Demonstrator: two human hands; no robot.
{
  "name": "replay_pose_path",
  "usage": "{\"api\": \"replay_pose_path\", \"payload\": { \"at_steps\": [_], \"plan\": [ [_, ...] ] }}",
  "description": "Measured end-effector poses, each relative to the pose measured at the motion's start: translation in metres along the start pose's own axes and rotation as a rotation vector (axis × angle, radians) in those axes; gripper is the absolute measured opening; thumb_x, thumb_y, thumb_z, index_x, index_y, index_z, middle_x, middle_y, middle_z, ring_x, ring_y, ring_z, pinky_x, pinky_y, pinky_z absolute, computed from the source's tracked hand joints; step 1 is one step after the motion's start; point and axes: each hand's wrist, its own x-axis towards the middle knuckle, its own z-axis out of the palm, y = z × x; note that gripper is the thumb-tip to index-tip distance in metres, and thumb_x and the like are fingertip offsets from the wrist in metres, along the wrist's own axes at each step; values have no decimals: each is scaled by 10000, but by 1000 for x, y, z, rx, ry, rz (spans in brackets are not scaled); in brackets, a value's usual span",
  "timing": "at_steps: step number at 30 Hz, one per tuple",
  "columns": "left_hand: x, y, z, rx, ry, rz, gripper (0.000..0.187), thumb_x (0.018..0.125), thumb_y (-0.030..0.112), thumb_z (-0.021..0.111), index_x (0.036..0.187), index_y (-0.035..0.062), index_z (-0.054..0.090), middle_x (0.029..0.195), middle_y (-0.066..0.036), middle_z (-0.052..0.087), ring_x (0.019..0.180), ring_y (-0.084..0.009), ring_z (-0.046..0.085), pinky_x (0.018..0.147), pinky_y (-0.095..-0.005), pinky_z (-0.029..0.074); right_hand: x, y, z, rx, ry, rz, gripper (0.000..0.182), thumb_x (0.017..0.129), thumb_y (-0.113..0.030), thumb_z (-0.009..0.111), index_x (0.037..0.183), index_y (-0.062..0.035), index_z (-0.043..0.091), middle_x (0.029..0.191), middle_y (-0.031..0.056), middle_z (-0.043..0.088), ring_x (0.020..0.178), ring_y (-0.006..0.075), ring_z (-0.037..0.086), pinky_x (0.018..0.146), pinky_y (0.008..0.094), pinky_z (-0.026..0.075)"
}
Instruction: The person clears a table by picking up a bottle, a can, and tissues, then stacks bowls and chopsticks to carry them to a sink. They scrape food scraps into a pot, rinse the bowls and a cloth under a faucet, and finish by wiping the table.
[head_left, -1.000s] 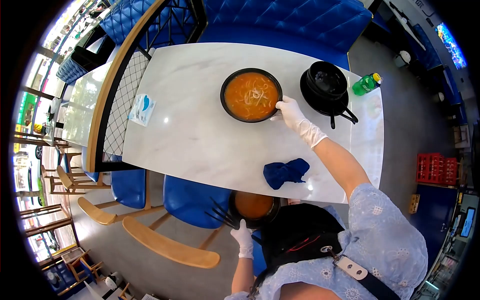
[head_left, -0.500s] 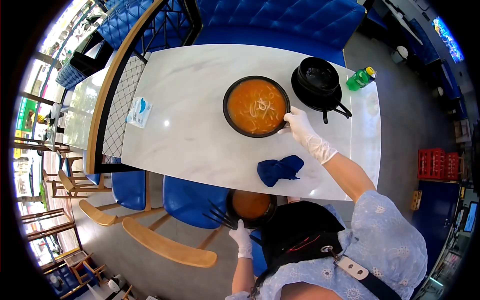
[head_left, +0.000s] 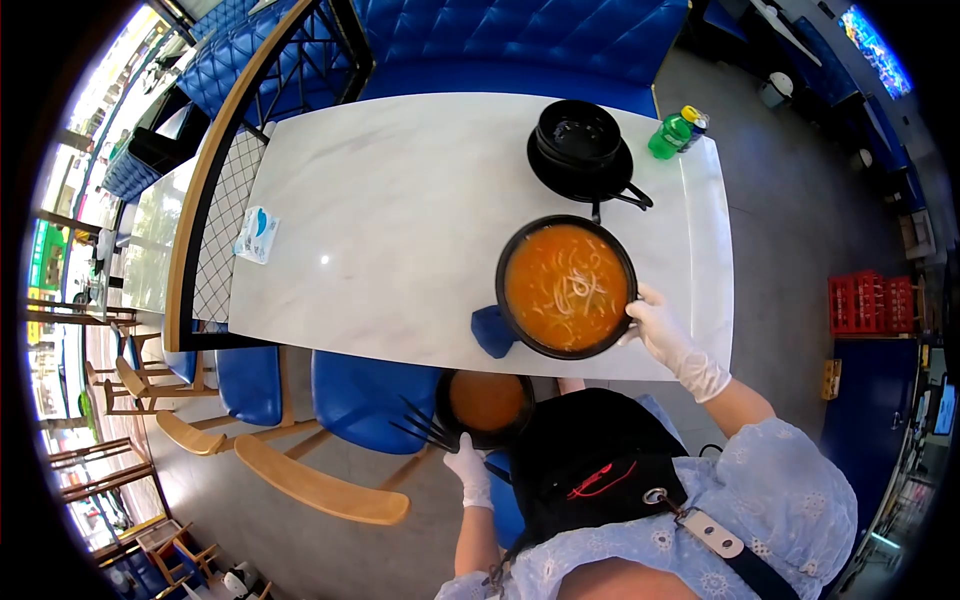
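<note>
My right hand [head_left: 662, 332], in a white glove, grips the right rim of a large black bowl [head_left: 567, 287] of orange soup with pale strands in it. This bowl is over the table's near edge and partly covers a dark blue cloth [head_left: 490, 332]. Lower down, beyond the table edge, my gloved left hand [head_left: 467, 462] is closed on a smaller black bowl [head_left: 487, 402] with orange-brown broth in it. Several thin black sticks [head_left: 420, 425], like chopsticks, stick out to the left beside that hand; how they are held is partly hidden.
Stacked black bowls [head_left: 578, 135] with dark handles [head_left: 628, 195] stand on the white table [head_left: 380, 200]. A green bottle [head_left: 672, 135] is at the far right, a tissue pack [head_left: 257, 235] at the left. Blue chairs [head_left: 370, 400] line the near side; a wood-topped divider [head_left: 205, 190] borders the left.
My right hand has brought the large bowl off the tabletop, toward me and to the right, in front of the blue cloth. The camera view has shifted slightly; my left hand keeps its hold.
</note>
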Motion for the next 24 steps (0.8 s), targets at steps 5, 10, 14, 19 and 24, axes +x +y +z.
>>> {"api": "replay_pose_path", "payload": {
  "at_steps": [5, 10, 14, 19, 24],
  "plan": [
    [-3, -11, 3, 4, -14, 10, 174, 859, 95, 584, 771, -48, 541, 544, -54, 495, 403, -122, 439, 379, -265, 322, -38, 17, -56, -27, 130, 20, 361, 800, -13, 429, 1146, 14, 527, 917, 136, 617, 689, 202, 633, 482, 285, 540],
    [-2, -23, 4, -12, -40, 20, 138, 865, 75, 570, 822, -57, 569, 607, -48, 529, 413, -115, 436, 378, -263, 309, -47, 36, -104, 27, 254, 4, 339, 804, -12, 432, 1124, 10, 542, 883, 128, 623, 656, 191, 625, 483, 283, 538],
    [-4, -26, 5, 25, -13, 22, 136, 866, 75, 573, 816, -51, 570, 591, -43, 518, 409, -107, 423, 375, -264, 295, -34, 53, -136, 41, 308, -54, 316, 806, -8, 431, 1094, 9, 562, 871, 110, 626, 661, 181, 622, 500, 286, 542],
    [-8, -25, 7, -21, -15, 38, 152, 871, 86, 575, 787, -39, 560, 560, -32, 494, 398, -97, 391, 373, -271, 269, -16, 54, -157, 50, 390, -72, 298, 817, -18, 428, 1076, 16, 570, 890, 103, 633, 685, 178, 628, 508, 283, 544],
    [-8, -29, 3, -51, -29, 15, 160, 875, 95, 580, 816, -54, 580, 561, -51, 517, 387, -101, 400, 378, -259, 301, -5, 56, -167, 64, 356, -83, 315, 835, -30, 432, 1128, 10, 540, 944, 114, 628, 741, 215, 632, 549, 312, 553]
  ]
}}
